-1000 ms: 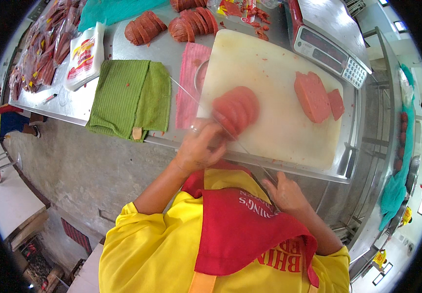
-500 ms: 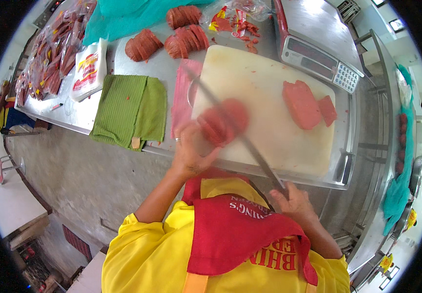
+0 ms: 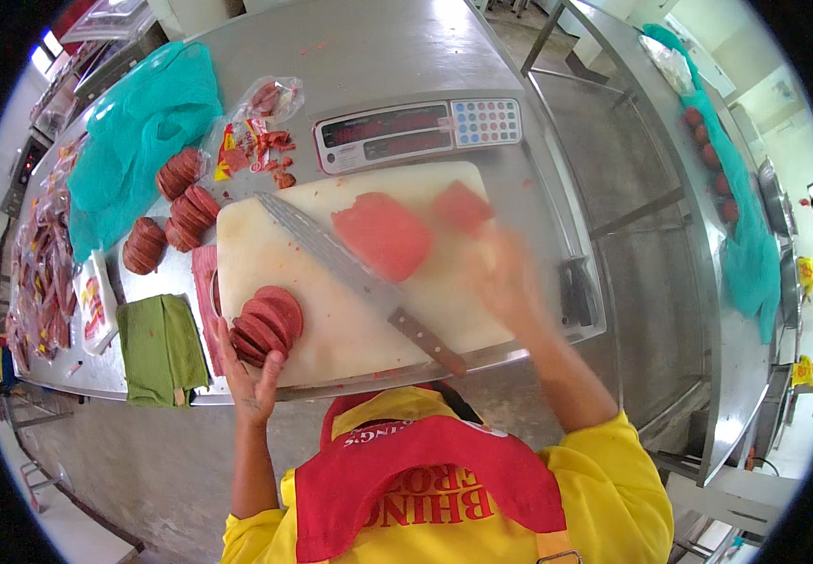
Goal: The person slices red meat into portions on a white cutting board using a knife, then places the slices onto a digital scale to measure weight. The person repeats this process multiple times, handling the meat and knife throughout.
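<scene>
My left hand (image 3: 252,383) is closed around the near left side of a stack of red meat slices (image 3: 269,324), thumb in front and fingers along the side. The slices lean on one another at the near left corner of the white cutting board (image 3: 331,352). A long knife (image 3: 331,252) with a riveted brown handle lies diagonally on the board, its handle end over the near edge. Motion smears my right hand (image 3: 508,282), just nearer than a small piece of meat (image 3: 464,207); whether they touch is unclear. A larger meat block (image 3: 384,235) lies beyond the knife.
A digital scale (image 3: 387,141) stands behind the board. To the left are sliced meat stacks (image 3: 146,246), a green cloth (image 3: 157,348), a pink cloth (image 3: 205,291), teal netting (image 3: 143,132) and bagged meat (image 3: 44,273). A dark-handled tool (image 3: 576,291) lies at the right.
My right hand has let go of the knife, which now lies on the board, and moved toward the small meat piece. My left hand stays at the slices, now farther left. The view has turned right.
</scene>
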Demonstrator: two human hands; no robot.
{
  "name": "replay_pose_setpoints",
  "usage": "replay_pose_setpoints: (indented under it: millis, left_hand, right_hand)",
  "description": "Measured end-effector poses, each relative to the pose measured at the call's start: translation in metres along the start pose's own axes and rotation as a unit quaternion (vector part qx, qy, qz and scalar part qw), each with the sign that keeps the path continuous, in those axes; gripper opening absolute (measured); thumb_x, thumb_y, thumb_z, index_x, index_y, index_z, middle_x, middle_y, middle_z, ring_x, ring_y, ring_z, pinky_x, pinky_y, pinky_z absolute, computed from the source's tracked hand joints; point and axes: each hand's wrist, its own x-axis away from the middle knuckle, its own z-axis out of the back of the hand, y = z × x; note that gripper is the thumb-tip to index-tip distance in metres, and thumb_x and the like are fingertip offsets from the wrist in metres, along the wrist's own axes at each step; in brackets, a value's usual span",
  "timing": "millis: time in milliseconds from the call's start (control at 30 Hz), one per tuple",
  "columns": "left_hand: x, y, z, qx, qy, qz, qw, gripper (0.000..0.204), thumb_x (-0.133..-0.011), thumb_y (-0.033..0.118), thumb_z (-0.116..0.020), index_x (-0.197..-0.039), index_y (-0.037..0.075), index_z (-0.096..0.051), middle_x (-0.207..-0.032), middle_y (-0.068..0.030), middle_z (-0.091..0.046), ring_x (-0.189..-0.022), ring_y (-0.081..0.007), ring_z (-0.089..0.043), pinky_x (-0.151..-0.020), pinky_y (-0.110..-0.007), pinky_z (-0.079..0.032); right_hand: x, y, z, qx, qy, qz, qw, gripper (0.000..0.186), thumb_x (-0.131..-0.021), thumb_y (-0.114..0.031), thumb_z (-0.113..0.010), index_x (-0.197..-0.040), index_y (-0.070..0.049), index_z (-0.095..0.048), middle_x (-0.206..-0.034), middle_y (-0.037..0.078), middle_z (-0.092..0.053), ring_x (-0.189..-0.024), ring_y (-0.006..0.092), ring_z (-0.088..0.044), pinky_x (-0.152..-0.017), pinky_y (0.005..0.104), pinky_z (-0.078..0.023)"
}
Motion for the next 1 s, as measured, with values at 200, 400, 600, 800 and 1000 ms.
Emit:
replay_pose_setpoints:
  millis: [200, 400, 600, 800, 1000]
  left_hand:
    - [-0.024, -0.015, -0.002, 0.061, 0.028, 0.001, 0.998, 0.055, -0.093, 0.027, -0.056, -0.136, -0.003, -0.039, -0.142, -0.0204, -0.039, -0.132, -0.03, -0.035, -0.109, -0.038, -0.025]
    - [-0.026, -0.018, 0.0, 0.05, 0.027, -0.007, 0.998, 0.045, -0.096, 0.023, -0.049, -0.133, -0.002, -0.043, -0.143, -0.0209, -0.037, -0.133, -0.0299, -0.035, -0.109, -0.039, -0.026]
    - [-0.016, -0.005, 0.017, -0.034, -0.045, -0.088, 0.995, 0.096, -0.074, 0.05, -0.071, -0.143, 0.0, -0.025, -0.149, -0.0245, -0.021, -0.138, -0.0355, -0.023, -0.111, -0.043, -0.023]
    - [-0.058, -0.005, 0.024, -0.044, -0.107, -0.125, 0.985, 0.076, -0.081, 0.051, -0.064, -0.134, 0.002, -0.042, -0.141, -0.0259, -0.035, -0.13, -0.0388, -0.037, -0.106, -0.045, -0.031]
    - [-0.116, 0.007, 0.007, -0.125, -0.276, -0.104, 0.947, 0.038, -0.098, 0.032, -0.04, -0.109, 0.003, -0.06, -0.109, -0.0163, -0.057, -0.103, -0.0358, -0.05, -0.094, -0.043, -0.032]
  right_hand:
    - [-0.061, 0.062, -0.078, -0.015, -0.047, -0.095, 0.994, 0.034, -0.077, -0.02, -0.07, -0.103, -0.001, -0.058, -0.101, 0.019, -0.06, -0.097, 0.036, -0.057, -0.084, 0.0465, -0.045]
    - [-0.057, 0.005, -0.029, -0.144, 0.004, -0.096, 0.985, 0.028, -0.08, -0.018, -0.067, -0.102, -0.002, -0.062, -0.093, 0.017, -0.065, -0.089, 0.0356, -0.062, -0.08, 0.0411, -0.049]
    - [-0.021, -0.124, -0.066, -0.163, -0.174, -0.004, 0.971, 0.022, -0.084, -0.016, -0.059, -0.098, 0.001, -0.057, -0.092, 0.02, -0.062, -0.087, 0.037, -0.061, -0.079, 0.044, -0.048]
    - [-0.032, -0.152, -0.156, -0.148, -0.185, 0.026, 0.971, 0.017, -0.081, -0.011, -0.058, -0.092, 0.002, -0.055, -0.089, 0.024, -0.059, -0.088, 0.0424, -0.057, -0.078, 0.0485, -0.045]
    - [-0.032, -0.144, -0.139, -0.149, -0.26, -0.081, 0.951, 0.015, -0.079, -0.008, -0.059, -0.091, 0.002, -0.056, -0.094, 0.025, -0.058, -0.09, 0.0436, -0.055, -0.077, 0.0485, -0.044]
